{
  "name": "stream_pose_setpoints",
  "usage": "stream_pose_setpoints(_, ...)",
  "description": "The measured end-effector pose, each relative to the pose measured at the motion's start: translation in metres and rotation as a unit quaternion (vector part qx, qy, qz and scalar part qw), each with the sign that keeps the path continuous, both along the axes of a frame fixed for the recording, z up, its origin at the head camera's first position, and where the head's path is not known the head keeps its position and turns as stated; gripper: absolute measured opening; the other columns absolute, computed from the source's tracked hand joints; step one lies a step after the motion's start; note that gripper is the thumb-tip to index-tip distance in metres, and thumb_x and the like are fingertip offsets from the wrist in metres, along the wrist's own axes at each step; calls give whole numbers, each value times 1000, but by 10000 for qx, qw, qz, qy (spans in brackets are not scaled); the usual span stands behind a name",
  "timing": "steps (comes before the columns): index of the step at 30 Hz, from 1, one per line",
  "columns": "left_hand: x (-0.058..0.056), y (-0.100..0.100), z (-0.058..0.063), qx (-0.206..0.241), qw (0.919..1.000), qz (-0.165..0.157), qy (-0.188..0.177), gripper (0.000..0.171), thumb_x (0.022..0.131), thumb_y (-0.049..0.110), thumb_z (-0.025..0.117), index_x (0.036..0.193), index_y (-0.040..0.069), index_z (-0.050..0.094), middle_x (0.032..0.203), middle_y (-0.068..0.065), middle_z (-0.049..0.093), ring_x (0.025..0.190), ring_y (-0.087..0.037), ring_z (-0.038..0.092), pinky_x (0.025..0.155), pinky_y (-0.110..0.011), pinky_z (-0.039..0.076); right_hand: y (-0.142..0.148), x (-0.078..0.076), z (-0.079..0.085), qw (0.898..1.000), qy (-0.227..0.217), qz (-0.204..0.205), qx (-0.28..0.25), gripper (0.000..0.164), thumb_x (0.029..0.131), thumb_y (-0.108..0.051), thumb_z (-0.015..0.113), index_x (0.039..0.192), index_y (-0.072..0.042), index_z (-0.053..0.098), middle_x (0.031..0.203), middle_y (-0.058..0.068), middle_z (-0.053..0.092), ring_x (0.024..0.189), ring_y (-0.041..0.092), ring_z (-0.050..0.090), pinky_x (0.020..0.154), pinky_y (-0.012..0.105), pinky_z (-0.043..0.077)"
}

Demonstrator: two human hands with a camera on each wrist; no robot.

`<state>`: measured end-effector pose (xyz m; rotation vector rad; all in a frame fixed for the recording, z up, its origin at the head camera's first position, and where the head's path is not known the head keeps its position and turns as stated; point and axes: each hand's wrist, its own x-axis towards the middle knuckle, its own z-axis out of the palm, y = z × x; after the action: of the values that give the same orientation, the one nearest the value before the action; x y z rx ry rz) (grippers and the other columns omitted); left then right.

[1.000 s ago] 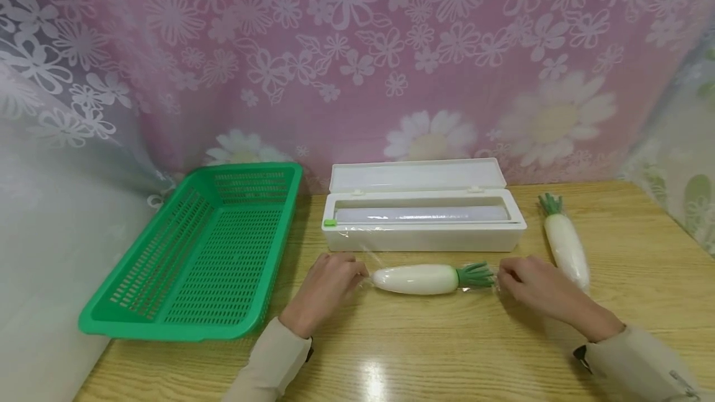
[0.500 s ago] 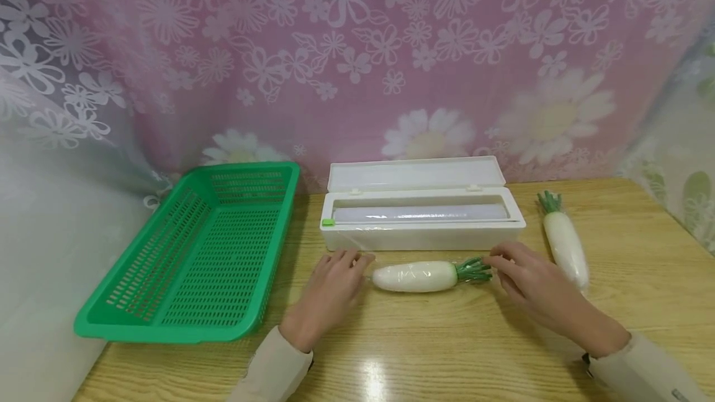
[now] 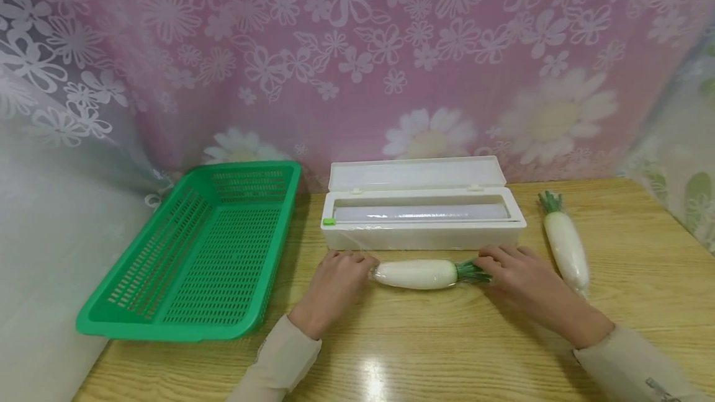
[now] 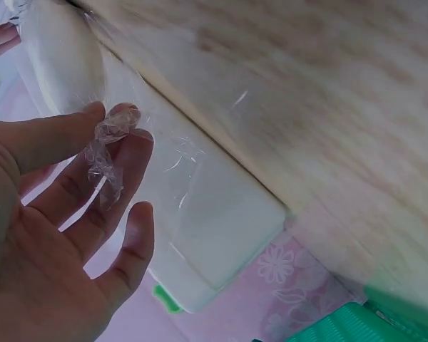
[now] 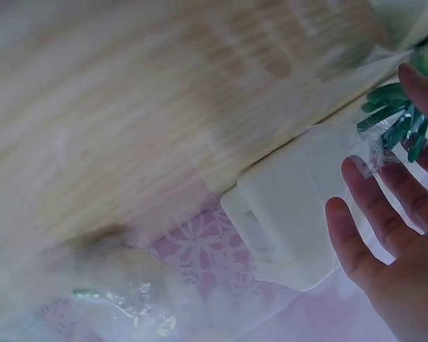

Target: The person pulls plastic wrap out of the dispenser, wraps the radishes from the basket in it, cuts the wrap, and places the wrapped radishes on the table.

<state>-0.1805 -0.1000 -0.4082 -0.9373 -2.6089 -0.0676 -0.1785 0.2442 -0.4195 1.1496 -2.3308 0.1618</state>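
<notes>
A white radish (image 3: 416, 274) in clear film lies crosswise on the table, tip to the left, green leaves to the right. At its tip, my left hand (image 3: 337, 284) pinches a crumpled twist of plastic wrap (image 4: 107, 160) between thumb and fingertips; the other fingers are spread. My right hand (image 3: 522, 281) is at the opposite end, thumb and fingers around the film-covered leaves (image 5: 392, 117). Some of the leaf ends are hidden behind those fingers in the head view. Bunched film also shows against the right fingertips in the right wrist view.
Just behind the radish stands a white wrap dispenser (image 3: 424, 239), lid up, with a film roll (image 3: 421, 212) inside and a green slider (image 3: 329, 221). A second wrapped radish (image 3: 566, 250) lies at the right. On the left sits a green basket (image 3: 167, 331).
My right hand has moved left, from beyond the leaves onto them. My left hand has come slightly right, closer to the radish's tip. The radish has shifted slightly toward the dispenser.
</notes>
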Motion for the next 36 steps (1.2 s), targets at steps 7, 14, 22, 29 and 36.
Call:
stream_pose_setpoints(7, -3, -2, 0, 0, 10000, -4, -11, 44, 79, -10, 77, 115, 15, 71, 88, -3, 75, 77, -19, 71, 78, -38, 51, -5, -5, -1, 9993, 289, -96, 228, 38, 76, 4, 81, 110, 2, 63, 103, 14, 65, 89, 32, 64, 67, 47, 51)
stream_pose_setpoints(14, -9, -1, -1, -123, 9998, 34, 149, 33, 85, -5, 78, 111, 15, 74, 98, -2, 76, 80, -18, 70, 71, -34, 47, -6, -8, -2, 9978, 598, -102, 280, 63, 111, -23, 5, 112, 8, 59, 100, 19, 65, 87, 35, 65, 67, 48, 53)
stream_pose_setpoints(22, -16, -1, -1, -236, 9995, 167, 100, 32, 87, -3, 76, 113, 15, 74, 101, -3, 74, 91, -22, 69, 75, -37, 51, -6, -15, -2, 9965, 709, -59, 435, 61, 110, -17, 3, 115, 10, 58, 104, 22, 64, 91, 36, 66, 70, 50, 54)
stream_pose_setpoints(29, -18, 2, -2, -287, 9991, 138, 293, 12, 93, 3, 71, 98, 12, 66, 91, -6, 67, 91, -24, 66, 78, -41, 53, -6, -21, -3, 9931, 1020, 1, 582, 57, 111, -13, 5, 111, 9, 57, 103, 22, 62, 92, 36, 64, 72, 50, 53)
stream_pose_setpoints(36, -18, 4, -4, -189, 9990, 335, 226, 9, 94, 6, 70, 102, 12, 69, 94, -8, 63, 96, -25, 63, 81, -43, 52, -10, -21, -7, 9860, 1469, -96, 777, 53, 111, -4, 8, 108, 10, 60, 104, 24, 60, 92, 37, 62, 72, 47, 54)
